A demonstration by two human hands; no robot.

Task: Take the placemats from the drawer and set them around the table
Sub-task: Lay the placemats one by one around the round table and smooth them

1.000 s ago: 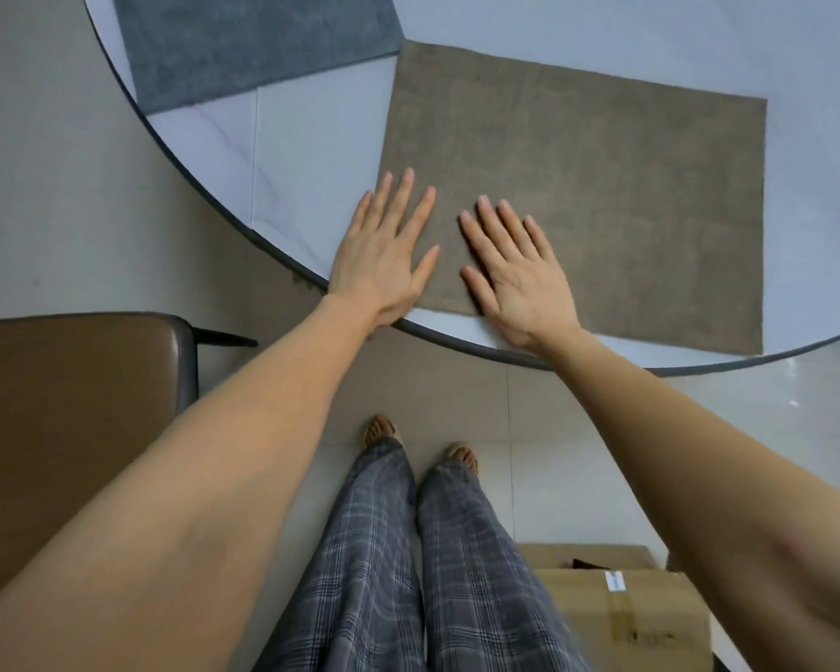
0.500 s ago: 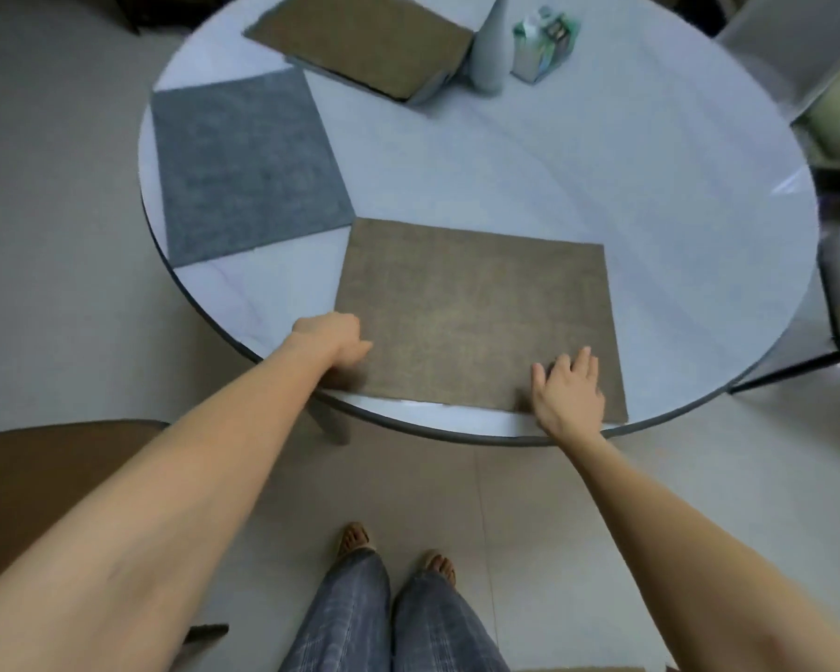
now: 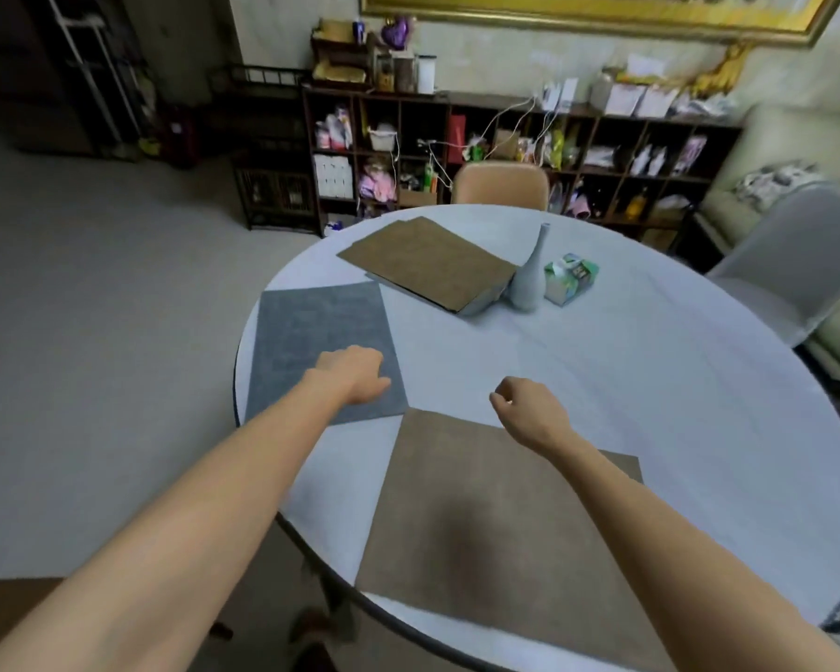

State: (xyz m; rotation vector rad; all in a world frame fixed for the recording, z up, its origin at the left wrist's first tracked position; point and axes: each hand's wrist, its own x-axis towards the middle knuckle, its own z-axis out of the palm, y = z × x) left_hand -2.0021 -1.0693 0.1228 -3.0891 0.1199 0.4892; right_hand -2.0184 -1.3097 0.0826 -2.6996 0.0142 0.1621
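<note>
A brown placemat (image 3: 481, 550) lies flat at the near edge of the round white table (image 3: 675, 390). A grey placemat (image 3: 311, 327) lies to its left. A stack of more brown placemats (image 3: 428, 261) sits at the far side. My left hand (image 3: 355, 375) hovers over the grey placemat's near right corner, fingers loosely curled and holding nothing. My right hand (image 3: 529, 412) hovers just past the near brown placemat's far edge, also loosely curled and empty.
A slim grey vase (image 3: 529, 278) and a green carton (image 3: 571, 278) stand beside the stack. A tan chair (image 3: 500, 184) stands at the far side, a grey chair (image 3: 796, 254) at the right, a brown chair (image 3: 1, 594) at the near left. Cluttered shelves (image 3: 505, 152) line the wall.
Both hands have lifted off the near brown placemat and moved forward over the table. The view has tilted up from the table edge to the whole table and room.
</note>
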